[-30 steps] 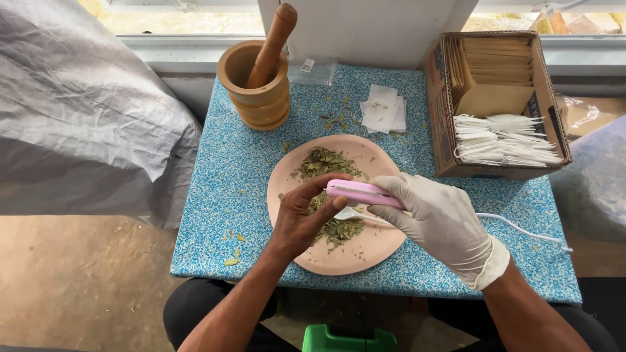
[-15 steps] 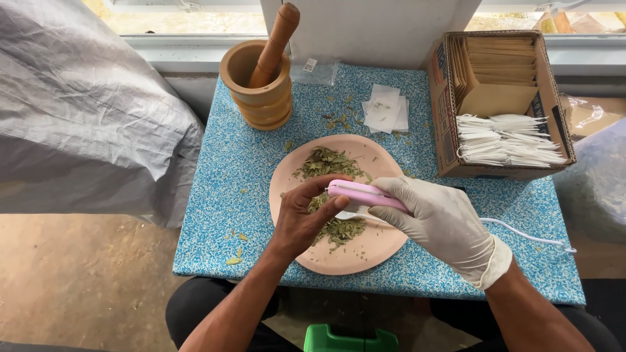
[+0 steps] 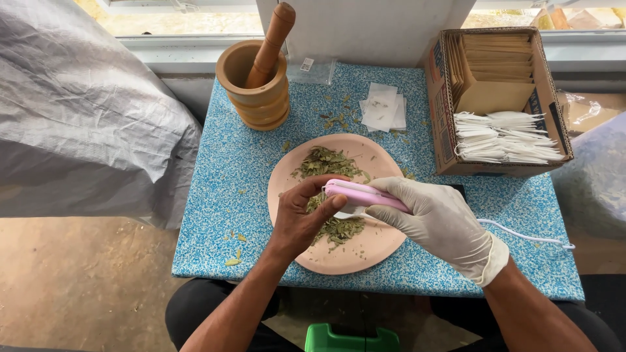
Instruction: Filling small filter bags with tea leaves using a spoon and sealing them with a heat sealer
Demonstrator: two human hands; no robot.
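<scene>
A: Hands first. Right hand [image 3: 438,220], white glove, closed around a pink handheld sealer [image 3: 365,195], gripping it from above. A white cord [image 3: 528,236] trails off to the right across the surface.

B: Left?

A: Left hand [image 3: 301,218] is bare, fingers curled and pinched at the front tip of the sealer. Something small and white sits under that tip, likely a sachet, but it's mostly hidden. Can't tell exactly what the left fingers hold.

B: Where's all this happening?

A: Right over a round pinkish plate [image 3: 373,155], mid surface. Dried green leaves [image 3: 326,161] are piled on the plate, some beneath the hands.

B: Surface?

A: Blue speckled surface [image 3: 222,195], a few loose leaf bits scattered on it.

B: Further out?

A: Wooden mortar [image 3: 254,88] at the back left, wooden pestle [image 3: 272,40] leaning in it. Small stack of white paper sachets [image 3: 383,107] behind the plate. Cardboard box [image 3: 443,130] at the back right, holding brown envelopes [image 3: 499,62] and a row of white sachets [image 3: 505,135].

B: Anything else?

A: Grey tarp [image 3: 78,117] bundled on the left, green object [image 3: 352,339] at the bottom edge between the knees.
</scene>
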